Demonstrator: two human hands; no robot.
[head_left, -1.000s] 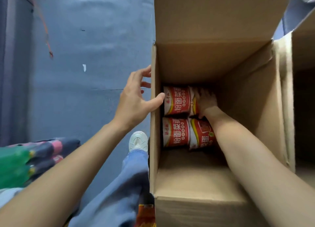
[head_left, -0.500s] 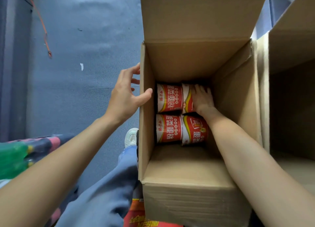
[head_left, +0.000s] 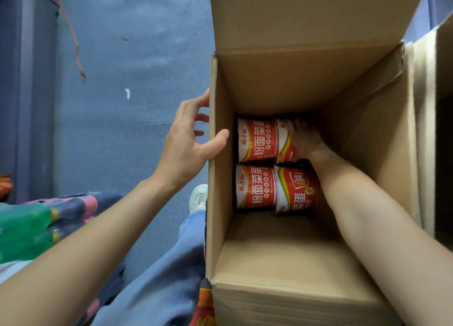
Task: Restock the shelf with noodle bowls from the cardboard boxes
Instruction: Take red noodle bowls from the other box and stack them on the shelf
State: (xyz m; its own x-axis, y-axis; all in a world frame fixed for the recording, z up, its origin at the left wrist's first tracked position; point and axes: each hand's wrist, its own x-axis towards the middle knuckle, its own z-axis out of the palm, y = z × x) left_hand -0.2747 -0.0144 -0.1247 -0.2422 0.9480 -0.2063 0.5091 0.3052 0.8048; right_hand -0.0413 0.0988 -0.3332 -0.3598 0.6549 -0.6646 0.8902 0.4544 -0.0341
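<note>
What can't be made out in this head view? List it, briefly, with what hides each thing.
- Far-right noodle bowl: mostly covered by the right hand, so the grip is unclear.
- Whether more bowls lie beneath: hidden by the four visible ones and the cardboard box walls.
- Left hand fingers: partly behind the box wall.
- Second box: cut off by the right edge.
- The shelf: out of frame.

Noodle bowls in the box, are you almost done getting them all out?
Not yet. The cardboard box looks mostly emptied, bare cardboard showing above and below the bowls. Four noodle bowls still lie at the bottom. The right hand is curled round the far right bowl, while the left hand holds the box's wall. The shelf isn't in view, so what's stocked there can't be told.
</note>
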